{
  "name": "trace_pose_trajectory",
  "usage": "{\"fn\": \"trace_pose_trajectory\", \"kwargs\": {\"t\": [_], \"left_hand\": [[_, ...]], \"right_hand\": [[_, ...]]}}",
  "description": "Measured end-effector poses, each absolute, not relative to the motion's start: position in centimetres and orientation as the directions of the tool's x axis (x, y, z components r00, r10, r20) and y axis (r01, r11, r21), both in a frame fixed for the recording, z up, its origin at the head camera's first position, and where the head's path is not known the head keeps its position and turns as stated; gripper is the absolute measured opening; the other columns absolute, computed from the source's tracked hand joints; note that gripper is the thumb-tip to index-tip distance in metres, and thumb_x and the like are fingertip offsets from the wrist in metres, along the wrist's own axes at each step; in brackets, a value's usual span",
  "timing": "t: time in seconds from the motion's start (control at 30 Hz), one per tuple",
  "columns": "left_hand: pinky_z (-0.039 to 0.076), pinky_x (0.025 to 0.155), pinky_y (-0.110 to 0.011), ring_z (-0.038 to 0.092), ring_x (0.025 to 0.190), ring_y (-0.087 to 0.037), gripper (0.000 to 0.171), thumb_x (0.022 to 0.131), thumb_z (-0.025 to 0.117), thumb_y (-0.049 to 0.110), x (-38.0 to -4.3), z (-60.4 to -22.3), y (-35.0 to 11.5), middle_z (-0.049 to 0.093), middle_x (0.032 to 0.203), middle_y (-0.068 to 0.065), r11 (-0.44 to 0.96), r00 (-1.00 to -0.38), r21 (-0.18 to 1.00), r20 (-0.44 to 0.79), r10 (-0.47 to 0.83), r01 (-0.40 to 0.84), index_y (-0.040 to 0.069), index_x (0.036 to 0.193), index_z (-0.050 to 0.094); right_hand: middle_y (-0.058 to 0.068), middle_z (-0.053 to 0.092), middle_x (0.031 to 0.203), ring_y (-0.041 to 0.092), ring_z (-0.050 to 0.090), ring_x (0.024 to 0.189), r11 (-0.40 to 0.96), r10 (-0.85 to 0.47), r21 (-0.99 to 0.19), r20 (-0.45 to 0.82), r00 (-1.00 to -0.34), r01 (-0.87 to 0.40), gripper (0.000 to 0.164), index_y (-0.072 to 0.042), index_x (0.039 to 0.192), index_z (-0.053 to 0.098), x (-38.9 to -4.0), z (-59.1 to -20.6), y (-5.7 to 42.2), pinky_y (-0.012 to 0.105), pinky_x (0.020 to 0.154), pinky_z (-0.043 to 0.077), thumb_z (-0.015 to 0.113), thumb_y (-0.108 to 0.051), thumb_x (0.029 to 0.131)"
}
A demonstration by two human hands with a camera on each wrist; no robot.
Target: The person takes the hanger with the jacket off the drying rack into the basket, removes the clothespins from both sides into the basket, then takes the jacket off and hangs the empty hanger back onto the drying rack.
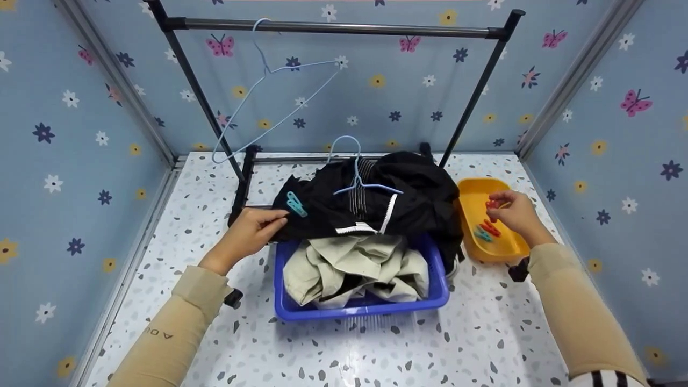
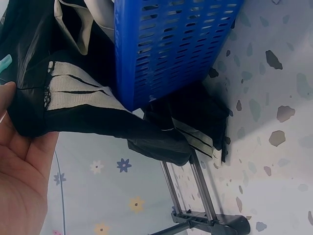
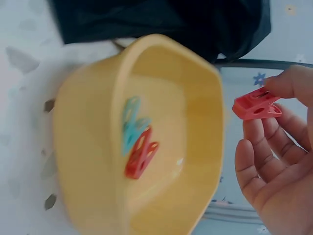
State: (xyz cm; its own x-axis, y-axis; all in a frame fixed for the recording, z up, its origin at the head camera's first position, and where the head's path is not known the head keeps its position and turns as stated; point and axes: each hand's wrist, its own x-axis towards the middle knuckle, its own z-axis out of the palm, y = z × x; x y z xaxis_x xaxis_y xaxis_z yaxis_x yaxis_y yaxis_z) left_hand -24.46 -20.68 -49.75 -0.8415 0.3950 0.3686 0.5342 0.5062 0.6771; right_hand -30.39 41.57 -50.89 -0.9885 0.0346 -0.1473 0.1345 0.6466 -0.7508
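My left hand (image 1: 244, 236) pinches the left edge of a black garment (image 1: 322, 212) with white trim. Close to those fingers, a teal clothespin (image 1: 295, 204) sits on the cloth. A light blue hanger (image 1: 379, 187) lies at the garment's middle, its hook upward. Over a yellow basin (image 1: 466, 185), my right hand (image 1: 518, 215) holds a red clothespin (image 3: 257, 104) between thumb and fingers. Inside the basin lie another red clothespin (image 3: 142, 154) and a teal one (image 3: 131, 127).
Under the garment's front edge stands a blue basket (image 1: 363, 310) with beige clothing (image 1: 355, 258) in it. Behind rises a black clothes rack (image 1: 344, 27), with an unloaded blue hanger (image 1: 301, 65) on its bar. Patterned walls (image 1: 618, 156) enclose the speckled floor (image 1: 376, 355).
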Motion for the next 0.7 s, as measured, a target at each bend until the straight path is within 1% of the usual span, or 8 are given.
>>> {"fn": "trace_pose_trajectory", "kwargs": {"t": [0.07,0.17,0.3,0.37,0.43,0.53,0.63,0.7], "left_hand": [[0.059,0.083,-0.026,0.072,0.090,-0.016,0.022,0.104,0.071,0.004,-24.4,-49.7,-20.7,0.082,0.118,-0.014,0.504,-0.842,0.679,0.368,0.395,0.534,0.002,0.124,0.082],[0.057,0.082,-0.024,0.070,0.088,-0.014,0.022,0.104,0.071,0.005,-24.3,-49.7,-20.7,0.082,0.118,-0.014,0.506,-0.849,0.686,0.360,0.387,0.522,0.003,0.124,0.082],[0.060,0.087,-0.030,0.074,0.096,-0.017,0.023,0.104,0.072,0.005,-24.3,-49.8,-20.7,0.081,0.121,-0.014,0.515,-0.856,0.688,0.355,0.376,0.511,0.003,0.124,0.082],[0.061,0.088,-0.031,0.074,0.098,-0.017,0.023,0.104,0.072,0.005,-24.3,-49.8,-20.7,0.081,0.121,-0.014,0.517,-0.855,0.685,0.358,0.376,0.514,0.003,0.124,0.082],[0.060,0.086,-0.030,0.073,0.094,-0.016,0.023,0.104,0.071,0.005,-24.3,-49.8,-20.7,0.082,0.120,-0.014,0.514,-0.853,0.685,0.359,0.379,0.516,0.002,0.125,0.081],[0.054,0.079,-0.025,0.064,0.081,-0.011,0.024,0.105,0.070,0.004,-24.2,-49.8,-20.7,0.082,0.114,-0.014,0.508,-0.855,0.693,0.348,0.384,0.511,0.002,0.126,0.081],[0.050,0.074,-0.024,0.058,0.075,-0.009,0.024,0.105,0.068,0.003,-24.2,-49.8,-20.8,0.082,0.110,-0.014,0.499,-0.859,0.708,0.334,0.387,0.500,0.001,0.126,0.080],[0.050,0.073,-0.023,0.058,0.075,-0.008,0.023,0.105,0.068,0.002,-24.1,-49.7,-20.9,0.082,0.109,-0.014,0.496,-0.863,0.715,0.325,0.387,0.492,0.000,0.124,0.080]], "right_hand": [[0.017,0.062,0.119,0.010,0.066,0.089,0.659,0.027,-0.738,-0.173,-0.984,0.148,0.053,0.009,0.146,0.055,-30.4,-51.4,41.9,0.015,0.078,0.058,0.073,-0.009,0.100],[0.018,0.060,0.120,0.016,0.063,0.096,0.665,0.029,-0.725,-0.214,-0.976,0.179,0.055,0.010,0.146,0.054,-30.4,-52.2,42.3,0.014,0.077,0.056,0.074,-0.007,0.098],[0.020,0.059,0.125,0.028,0.058,0.109,0.671,0.040,-0.707,-0.263,-0.964,0.221,0.052,0.010,0.146,0.056,-30.2,-53.0,42.5,0.008,0.077,0.052,0.073,-0.006,0.099],[0.022,0.060,0.127,0.031,0.058,0.111,0.683,0.032,-0.698,-0.265,-0.964,0.214,0.052,0.010,0.147,0.057,-30.1,-53.3,42.7,0.007,0.078,0.051,0.073,-0.005,0.100],[0.024,0.061,0.129,0.032,0.059,0.112,0.688,0.026,-0.695,-0.266,-0.964,0.210,0.052,0.011,0.147,0.057,-30.0,-53.6,42.8,0.007,0.078,0.051,0.073,-0.005,0.101],[0.025,0.063,0.130,0.031,0.061,0.111,0.690,0.029,-0.692,-0.267,-0.963,0.212,0.050,0.011,0.145,0.058,-29.9,-53.9,42.8,0.008,0.078,0.052,0.074,-0.006,0.101],[0.026,0.063,0.131,0.030,0.062,0.111,0.691,0.039,-0.687,-0.277,-0.960,0.226,0.049,0.010,0.146,0.058,-29.8,-54.1,42.9,0.010,0.079,0.053,0.073,-0.006,0.102],[0.026,0.064,0.132,0.031,0.062,0.111,0.694,0.041,-0.681,-0.287,-0.957,0.234,0.050,0.009,0.146,0.058,-29.8,-54.2,43.0,0.011,0.079,0.054,0.073,-0.007,0.102]]}}
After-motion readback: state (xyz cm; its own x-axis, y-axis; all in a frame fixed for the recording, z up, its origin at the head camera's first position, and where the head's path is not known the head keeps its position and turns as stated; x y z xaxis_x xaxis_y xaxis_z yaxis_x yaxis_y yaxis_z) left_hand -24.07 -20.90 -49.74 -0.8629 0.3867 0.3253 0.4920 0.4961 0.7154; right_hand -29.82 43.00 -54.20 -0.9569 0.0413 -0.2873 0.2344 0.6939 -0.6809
